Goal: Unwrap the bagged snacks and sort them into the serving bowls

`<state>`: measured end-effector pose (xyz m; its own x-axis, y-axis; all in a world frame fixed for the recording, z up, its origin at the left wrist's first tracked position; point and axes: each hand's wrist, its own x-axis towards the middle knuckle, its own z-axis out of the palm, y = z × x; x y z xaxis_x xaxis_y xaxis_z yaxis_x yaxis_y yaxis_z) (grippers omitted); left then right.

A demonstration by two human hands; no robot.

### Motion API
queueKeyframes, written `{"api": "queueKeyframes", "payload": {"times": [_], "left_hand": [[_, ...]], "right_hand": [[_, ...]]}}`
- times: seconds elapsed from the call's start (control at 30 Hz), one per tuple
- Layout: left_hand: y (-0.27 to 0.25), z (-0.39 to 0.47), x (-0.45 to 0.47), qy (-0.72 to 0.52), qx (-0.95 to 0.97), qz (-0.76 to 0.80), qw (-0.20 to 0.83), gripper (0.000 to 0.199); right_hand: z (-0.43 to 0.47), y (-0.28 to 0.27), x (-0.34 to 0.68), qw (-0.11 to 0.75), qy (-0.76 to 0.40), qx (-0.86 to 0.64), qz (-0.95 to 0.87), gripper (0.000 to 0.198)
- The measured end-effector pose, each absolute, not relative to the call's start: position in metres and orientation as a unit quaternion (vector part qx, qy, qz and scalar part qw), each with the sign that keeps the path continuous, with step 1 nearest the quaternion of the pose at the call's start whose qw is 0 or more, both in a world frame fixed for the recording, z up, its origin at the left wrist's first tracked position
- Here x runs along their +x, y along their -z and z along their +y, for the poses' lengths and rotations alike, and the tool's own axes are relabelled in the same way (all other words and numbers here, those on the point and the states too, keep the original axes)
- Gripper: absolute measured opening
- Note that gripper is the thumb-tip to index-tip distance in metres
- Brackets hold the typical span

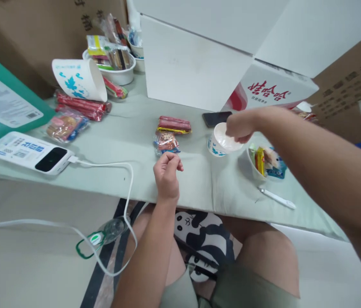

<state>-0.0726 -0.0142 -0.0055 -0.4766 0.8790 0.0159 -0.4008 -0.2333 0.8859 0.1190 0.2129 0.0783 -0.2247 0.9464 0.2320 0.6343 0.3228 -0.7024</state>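
Note:
My left hand [167,176] is closed in a loose fist above the table's front edge, with nothing showing in it. Just beyond its knuckles lies a clear-wrapped snack [166,141], touching a bundle of red-wrapped sticks [174,124]. Farther right, my right hand [242,125] is curled over the rim of a white paper cup [218,147] with blue leaf prints. The cup leans a little, and the hand hides part of its opening. Under my right forearm stands a bowl [255,167] of wrapped snacks. A white-handled tool [278,198] lies in front of that bowl.
A dark phone [216,119] lies behind the cup. Leftward are a tipped paper tub [79,79], red sticks [82,106], and a power bank [29,152] with a white cable [112,164] hanging over the edge. White boxes [189,62] stand along the back.

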Motion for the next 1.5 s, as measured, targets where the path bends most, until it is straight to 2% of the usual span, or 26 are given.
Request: {"api": "queueKeyframes", "payload": {"times": [0.03,0.07,0.1,0.13,0.23,0.27,0.33,0.4,0.47,0.53,0.67,0.73,0.8,0.9,1.0,1.07,1.17,1.23,1.33,1.4,1.5], "left_hand": [[0.006,-0.014,-0.074,-0.743,0.259,0.448,0.424,0.018],[0.006,-0.013,-0.076,-0.749,0.248,0.454,0.414,0.018],[0.005,-0.013,-0.077,-0.754,0.240,0.459,0.405,0.018],[0.005,-0.012,-0.077,-0.757,0.235,0.461,0.399,0.018],[0.006,-0.012,-0.077,-0.764,0.228,0.459,0.392,0.019],[0.008,-0.012,-0.076,-0.765,0.227,0.458,0.392,0.020],[0.012,-0.013,-0.075,-0.768,0.223,0.458,0.389,0.020],[0.017,-0.012,-0.074,-0.772,0.218,0.456,0.385,0.020],[0.021,-0.011,-0.072,-0.777,0.215,0.452,0.382,0.020],[0.022,-0.010,-0.071,-0.781,0.222,0.440,0.383,0.021],[0.017,-0.012,-0.071,-0.760,0.283,0.367,0.457,0.023],[0.014,-0.015,-0.070,-0.699,0.344,0.316,0.541,0.039],[0.013,-0.019,-0.065,-0.612,0.410,0.289,0.611,0.057],[0.016,-0.023,-0.052,-0.529,0.465,0.300,0.644,0.064],[0.022,-0.024,-0.034,-0.505,0.475,0.308,0.652,0.067],[0.026,-0.024,-0.024,-0.499,0.474,0.308,0.657,0.080],[0.031,-0.022,-0.016,-0.502,0.487,0.318,0.640,0.095],[0.033,-0.021,-0.015,-0.492,0.523,0.337,0.609,0.078],[0.033,-0.021,-0.017,-0.454,0.586,0.373,0.558,0.043],[0.033,-0.021,-0.019,-0.439,0.612,0.383,0.535,0.041],[0.033,-0.021,-0.020,-0.444,0.619,0.373,0.530,0.053]], "right_hand": [[0.212,-0.089,0.111,0.268,-0.237,-0.533,-0.767,0.036],[0.208,-0.096,0.099,0.157,-0.216,-0.524,-0.808,0.029],[0.200,-0.098,0.083,0.091,-0.183,-0.500,-0.841,0.019],[0.190,-0.097,0.064,0.086,-0.151,-0.481,-0.859,0.018],[0.160,-0.070,0.011,0.049,-0.143,-0.482,-0.863,0.059],[0.155,-0.059,0.000,0.040,-0.150,-0.482,-0.862,0.066],[0.154,-0.040,-0.010,0.029,-0.160,-0.489,-0.857,0.064],[0.161,-0.031,-0.006,0.033,-0.157,-0.501,-0.850,0.050],[0.167,-0.033,0.004,0.073,-0.168,-0.522,-0.833,0.036],[0.160,-0.042,0.018,0.168,-0.236,-0.541,-0.790,0.029],[0.086,-0.047,0.049,0.401,-0.506,-0.436,-0.626,0.041],[0.033,-0.034,0.065,0.435,-0.587,-0.389,-0.561,0.049],[-0.014,-0.014,0.079,0.454,-0.606,-0.402,-0.515,0.046],[-0.057,0.010,0.097,0.476,-0.560,-0.464,-0.495,0.043],[-0.073,0.015,0.129,0.457,-0.489,-0.527,-0.524,0.042],[-0.082,0.011,0.166,0.448,-0.385,-0.591,-0.549,0.040],[-0.093,0.011,0.233,0.416,-0.130,-0.691,-0.577,0.031],[-0.096,0.020,0.274,0.350,-0.004,-0.721,-0.598,0.037],[-0.090,0.041,0.310,0.248,0.033,-0.718,-0.649,0.047],[-0.083,0.052,0.316,0.224,0.025,-0.718,-0.659,0.040],[-0.082,0.052,0.309,0.236,0.025,-0.749,-0.619,0.031]]}}
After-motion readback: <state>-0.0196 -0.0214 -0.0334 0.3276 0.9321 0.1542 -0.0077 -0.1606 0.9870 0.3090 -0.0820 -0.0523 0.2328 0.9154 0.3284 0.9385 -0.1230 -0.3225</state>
